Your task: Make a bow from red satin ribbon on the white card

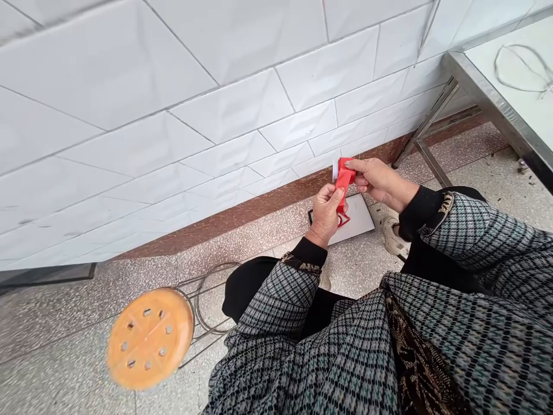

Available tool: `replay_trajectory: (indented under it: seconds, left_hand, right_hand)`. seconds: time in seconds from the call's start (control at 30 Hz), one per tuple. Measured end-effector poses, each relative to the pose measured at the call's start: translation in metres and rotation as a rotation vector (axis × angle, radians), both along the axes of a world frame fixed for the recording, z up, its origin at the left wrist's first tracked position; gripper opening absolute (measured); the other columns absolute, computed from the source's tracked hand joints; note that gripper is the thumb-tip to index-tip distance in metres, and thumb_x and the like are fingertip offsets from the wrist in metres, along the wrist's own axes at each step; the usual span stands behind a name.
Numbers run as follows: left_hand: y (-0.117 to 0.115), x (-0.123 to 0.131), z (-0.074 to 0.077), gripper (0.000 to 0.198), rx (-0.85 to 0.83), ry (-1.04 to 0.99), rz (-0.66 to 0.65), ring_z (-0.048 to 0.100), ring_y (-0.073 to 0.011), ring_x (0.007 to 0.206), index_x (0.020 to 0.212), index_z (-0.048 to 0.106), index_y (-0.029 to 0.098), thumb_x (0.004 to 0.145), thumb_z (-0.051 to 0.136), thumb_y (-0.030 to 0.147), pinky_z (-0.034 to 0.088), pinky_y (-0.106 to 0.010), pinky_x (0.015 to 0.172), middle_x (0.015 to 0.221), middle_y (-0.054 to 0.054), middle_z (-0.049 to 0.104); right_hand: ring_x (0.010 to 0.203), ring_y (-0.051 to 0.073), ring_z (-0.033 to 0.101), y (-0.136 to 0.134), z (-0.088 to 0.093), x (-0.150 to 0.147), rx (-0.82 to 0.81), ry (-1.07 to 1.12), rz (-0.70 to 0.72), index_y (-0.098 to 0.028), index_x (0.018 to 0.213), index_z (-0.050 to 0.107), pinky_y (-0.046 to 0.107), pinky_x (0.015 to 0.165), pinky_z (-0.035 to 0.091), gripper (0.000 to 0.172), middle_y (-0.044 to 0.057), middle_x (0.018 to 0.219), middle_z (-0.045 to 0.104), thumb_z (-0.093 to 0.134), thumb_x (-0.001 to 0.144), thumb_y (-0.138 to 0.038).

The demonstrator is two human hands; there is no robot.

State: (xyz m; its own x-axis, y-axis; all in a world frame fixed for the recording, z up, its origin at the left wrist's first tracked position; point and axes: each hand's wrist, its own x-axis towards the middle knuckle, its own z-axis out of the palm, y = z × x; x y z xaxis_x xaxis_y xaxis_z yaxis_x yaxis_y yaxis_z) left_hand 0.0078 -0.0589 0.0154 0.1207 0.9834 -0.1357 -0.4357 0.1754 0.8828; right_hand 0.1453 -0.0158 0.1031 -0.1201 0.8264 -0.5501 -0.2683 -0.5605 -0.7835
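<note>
In front of the tiled wall, both my hands hold a red ribbon (343, 183), which seems wound on a roll with a white edge showing at its left. My left hand (326, 212) grips the lower length between thumb and fingers, and a thin red loop hangs below it. Higher up, my right hand (377, 180) pinches the roll's top with its thumb laid over the red band. The fingers behind the roll are partly hidden. Beneath my hands lies a flat white panel (358, 218) with a dark edge on the floor.
A stool with a round orange seat (149, 339) lies tipped over at the lower left, its metal legs towards my knee. A metal-framed table (501, 95) stands at the right, bearing a looped thin cable (518, 87). White wall tiles (242, 115) run along the far side.
</note>
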Motion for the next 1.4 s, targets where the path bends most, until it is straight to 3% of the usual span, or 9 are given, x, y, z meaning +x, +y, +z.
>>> replay_trajectory:
  seconds: [0.13, 0.33, 0.43, 0.57, 0.77, 0.9, 1.03, 1.27, 1.4]
  left_hand:
    - [-0.002, 0.002, 0.001, 0.050, -0.094, 0.014, -0.056, 0.033, -0.0044, 0.041, 0.076, 0.055, 0.020, 0.068, 0.088, 0.057, 0.027, -0.022, 0.042, 0.053, 0.010, 0.045]
    - [0.006, 0.000, -0.011, 0.046, -0.009, 0.161, 0.015, 0.041, -0.0051, 0.051, 0.071, 0.058, 0.017, 0.072, 0.086, 0.054, 0.032, -0.021, 0.051, 0.057, 0.006, 0.052]
    - [0.012, -0.005, -0.016, 0.047, 0.018, 0.154, 0.022, 0.042, -0.0065, 0.051, 0.100, 0.069, 0.019, 0.071, 0.089, 0.050, 0.033, -0.022, 0.052, 0.058, 0.007, 0.053]
    - [0.018, -0.013, -0.014, 0.079, 0.021, 0.084, -0.093, 0.042, -0.0059, 0.049, 0.132, 0.063, 0.025, 0.063, 0.096, 0.042, 0.034, -0.023, 0.051, 0.064, 0.009, 0.056]
    - [0.019, -0.016, -0.011, 0.065, 0.053, -0.014, -0.180, 0.042, -0.0044, 0.044, 0.105, 0.065, 0.021, 0.054, 0.100, 0.042, 0.037, -0.023, 0.048, 0.063, 0.008, 0.058]
    - [0.015, -0.008, -0.008, 0.053, 0.030, -0.054, -0.084, 0.032, -0.0026, 0.038, 0.090, 0.062, 0.020, 0.064, 0.093, 0.053, 0.041, -0.025, 0.051, 0.051, 0.012, 0.047]
    - [0.009, 0.002, -0.003, 0.049, -0.043, -0.031, -0.053, 0.034, -0.0037, 0.039, 0.083, 0.063, 0.019, 0.069, 0.089, 0.058, 0.041, -0.025, 0.054, 0.047, 0.011, 0.043]
    - [0.004, 0.001, -0.006, 0.045, 0.052, 0.194, -0.023, 0.048, -0.0091, 0.057, 0.077, 0.073, 0.016, 0.078, 0.080, 0.061, 0.037, -0.024, 0.057, 0.059, 0.002, 0.057]
    - [0.003, -0.001, -0.005, 0.046, 0.037, 0.153, -0.084, 0.047, -0.0091, 0.056, 0.080, 0.073, 0.016, 0.080, 0.078, 0.061, 0.036, -0.024, 0.058, 0.058, 0.002, 0.056]
  right_hand:
    - [0.041, 0.005, 0.024, 0.001, -0.001, 0.001, -0.054, 0.058, 0.005, -0.017, 0.074, 0.054, 0.018, 0.038, 0.022, 0.027, -0.007, 0.049, 0.041, 0.060, 0.100, -0.014]
    - [0.041, 0.005, 0.023, 0.004, 0.001, 0.005, -0.112, 0.130, 0.007, -0.017, 0.085, 0.058, 0.016, 0.035, 0.024, 0.016, -0.007, 0.053, 0.041, 0.058, 0.100, -0.013]
    - [0.039, 0.003, 0.021, 0.005, 0.004, 0.007, -0.195, 0.188, 0.029, -0.017, 0.087, 0.057, 0.014, 0.033, 0.022, 0.015, -0.007, 0.055, 0.042, 0.054, 0.101, -0.012]
    - [0.037, 0.003, 0.018, 0.006, 0.006, 0.012, -0.315, 0.281, 0.111, -0.017, 0.086, 0.055, 0.012, 0.030, 0.021, 0.016, -0.007, 0.054, 0.042, 0.052, 0.101, -0.012]
    - [0.037, 0.002, 0.017, -0.001, 0.009, 0.015, -0.348, 0.335, 0.226, -0.017, 0.083, 0.055, 0.012, 0.030, 0.023, 0.018, -0.009, 0.052, 0.039, 0.054, 0.101, -0.018]
    - [0.041, 0.004, 0.031, -0.016, 0.006, 0.003, -0.088, 0.189, 0.181, -0.017, 0.080, 0.060, 0.013, 0.037, 0.032, 0.023, -0.006, 0.052, 0.045, 0.064, 0.101, -0.025]
    - [0.041, 0.005, 0.035, -0.018, 0.002, -0.005, 0.093, -0.057, 0.053, -0.017, 0.070, 0.058, 0.016, 0.039, 0.030, 0.027, -0.006, 0.048, 0.044, 0.070, 0.095, -0.015]
    - [0.040, 0.004, 0.026, 0.002, 0.002, 0.004, 0.009, -0.047, -0.039, -0.017, 0.068, 0.054, 0.018, 0.038, 0.023, 0.031, -0.007, 0.046, 0.041, 0.064, 0.097, -0.013]
    - [0.041, 0.004, 0.026, 0.004, 0.000, 0.006, -0.042, 0.024, -0.037, -0.016, 0.075, 0.055, 0.018, 0.038, 0.023, 0.024, -0.006, 0.050, 0.045, 0.060, 0.098, -0.012]
